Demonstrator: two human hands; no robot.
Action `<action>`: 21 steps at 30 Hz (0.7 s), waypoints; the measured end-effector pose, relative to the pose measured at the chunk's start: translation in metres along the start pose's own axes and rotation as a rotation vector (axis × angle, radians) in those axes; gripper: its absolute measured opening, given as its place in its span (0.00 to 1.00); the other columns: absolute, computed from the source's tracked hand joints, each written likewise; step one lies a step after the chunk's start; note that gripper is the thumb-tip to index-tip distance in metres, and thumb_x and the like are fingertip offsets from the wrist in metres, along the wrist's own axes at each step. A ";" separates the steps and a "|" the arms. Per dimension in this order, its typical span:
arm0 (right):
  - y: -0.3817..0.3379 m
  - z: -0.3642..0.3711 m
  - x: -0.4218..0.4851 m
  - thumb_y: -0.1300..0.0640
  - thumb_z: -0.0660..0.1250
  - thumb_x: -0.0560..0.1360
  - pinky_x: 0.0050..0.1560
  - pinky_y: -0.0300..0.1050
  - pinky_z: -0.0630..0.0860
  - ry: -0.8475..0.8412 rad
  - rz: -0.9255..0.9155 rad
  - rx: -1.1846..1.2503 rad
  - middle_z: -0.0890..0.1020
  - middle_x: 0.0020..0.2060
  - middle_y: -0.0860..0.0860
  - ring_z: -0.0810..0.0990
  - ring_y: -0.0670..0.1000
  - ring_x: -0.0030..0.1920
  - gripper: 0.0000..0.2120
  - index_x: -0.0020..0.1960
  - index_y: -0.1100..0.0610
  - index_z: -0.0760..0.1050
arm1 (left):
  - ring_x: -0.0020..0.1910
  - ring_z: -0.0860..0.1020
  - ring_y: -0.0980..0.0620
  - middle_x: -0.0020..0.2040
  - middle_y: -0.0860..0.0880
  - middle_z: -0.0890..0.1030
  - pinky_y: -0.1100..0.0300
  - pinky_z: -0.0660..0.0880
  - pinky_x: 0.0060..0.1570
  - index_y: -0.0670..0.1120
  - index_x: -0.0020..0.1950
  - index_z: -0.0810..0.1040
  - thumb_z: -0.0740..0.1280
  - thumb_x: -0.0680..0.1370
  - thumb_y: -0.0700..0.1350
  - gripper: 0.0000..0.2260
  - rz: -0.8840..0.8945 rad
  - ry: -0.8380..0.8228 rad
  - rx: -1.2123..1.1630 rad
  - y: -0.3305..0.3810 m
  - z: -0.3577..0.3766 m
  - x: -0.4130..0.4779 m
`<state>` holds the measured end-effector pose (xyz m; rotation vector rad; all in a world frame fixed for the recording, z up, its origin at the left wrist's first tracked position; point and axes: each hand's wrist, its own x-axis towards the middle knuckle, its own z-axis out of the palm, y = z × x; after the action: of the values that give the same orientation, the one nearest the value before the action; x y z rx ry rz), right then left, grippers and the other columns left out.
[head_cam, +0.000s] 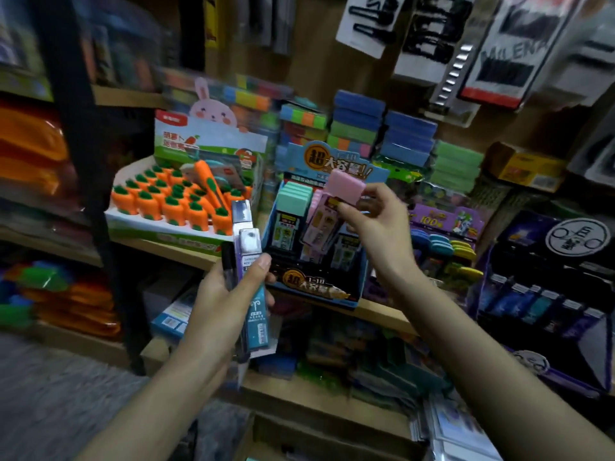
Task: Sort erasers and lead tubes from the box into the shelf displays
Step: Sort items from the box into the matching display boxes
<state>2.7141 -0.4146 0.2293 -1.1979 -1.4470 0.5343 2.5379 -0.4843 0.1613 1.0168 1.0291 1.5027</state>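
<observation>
Pink flat plastic lead tube (342,187) with a rounded pink cap: I see it pinched in my right hand (372,214), thumb underneath and fingertips over the top. It is tilted and held in the air just above the blue cardboard display box (312,287), not touching it. That box stands on the wooden shelf (382,311). Its left row holds mint-capped lead tubes (294,198) standing upright, and beside them a second pink tube (318,224) leans to the right.

My left hand (226,294) is clenched round a bundle of lead tubes, with the thumb pressed across the front. From here I can pick out a teal flat tube (258,314) pointing downward, two clear tubes with pale ends (245,227) sticking up, and a slim black tube (228,264) on the left side. The bundle hangs in front of the shelf edge, just left of the blue box.

Left of the box on the same shelf sit orange carrot-shaped erasers (159,197) with green tops, upright in rows in a white tray (133,224), with one longer carrot piece (208,181) lying tilted across them. A pink rabbit header card (213,111) rises behind the tray. Stacks of blue, green and orange blocks (359,128) fill the back of the shelf, and white cards of black hair clips (366,21) hang above. The edges of my view are blurred.
</observation>
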 end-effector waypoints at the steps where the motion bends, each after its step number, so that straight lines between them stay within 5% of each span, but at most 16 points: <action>1: 0.003 0.006 0.001 0.60 0.70 0.72 0.41 0.37 0.75 -0.016 -0.035 -0.088 0.80 0.40 0.47 0.79 0.46 0.41 0.08 0.49 0.54 0.73 | 0.29 0.77 0.57 0.33 0.54 0.80 0.65 0.73 0.27 0.50 0.49 0.77 0.68 0.63 0.59 0.20 0.004 0.007 0.005 0.001 -0.004 0.001; 5: 0.022 0.013 -0.006 0.59 0.71 0.73 0.36 0.29 0.70 -0.081 -0.104 -0.238 0.80 0.39 0.44 0.79 0.42 0.41 0.08 0.47 0.52 0.73 | 0.30 0.77 0.56 0.34 0.53 0.80 0.62 0.74 0.32 0.51 0.50 0.77 0.68 0.63 0.59 0.19 -0.005 0.002 -0.011 0.003 -0.011 0.002; 12: 0.031 0.006 -0.005 0.59 0.70 0.73 0.41 0.37 0.75 -0.134 -0.049 -0.240 0.83 0.43 0.48 0.81 0.47 0.46 0.07 0.49 0.53 0.74 | 0.30 0.77 0.57 0.33 0.54 0.80 0.64 0.74 0.30 0.49 0.51 0.77 0.68 0.65 0.56 0.18 -0.003 -0.016 0.010 0.005 -0.012 -0.001; 18: 0.037 0.012 -0.002 0.58 0.71 0.73 0.38 0.26 0.71 -0.158 -0.048 -0.429 0.84 0.46 0.51 0.79 0.45 0.45 0.08 0.52 0.56 0.80 | 0.29 0.78 0.58 0.33 0.54 0.80 0.66 0.73 0.27 0.48 0.50 0.77 0.68 0.66 0.56 0.18 -0.004 -0.048 0.028 0.003 -0.007 -0.004; 21: 0.036 0.015 0.000 0.57 0.71 0.72 0.38 0.34 0.74 -0.128 -0.098 -0.564 0.84 0.44 0.54 0.80 0.48 0.42 0.09 0.50 0.60 0.81 | 0.30 0.78 0.57 0.34 0.54 0.80 0.66 0.73 0.28 0.49 0.50 0.76 0.69 0.66 0.57 0.18 -0.006 -0.067 0.039 0.002 -0.004 -0.004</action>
<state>2.7135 -0.3970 0.1950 -1.5366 -1.8259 0.1321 2.5344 -0.4894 0.1617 1.0839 1.0163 1.4393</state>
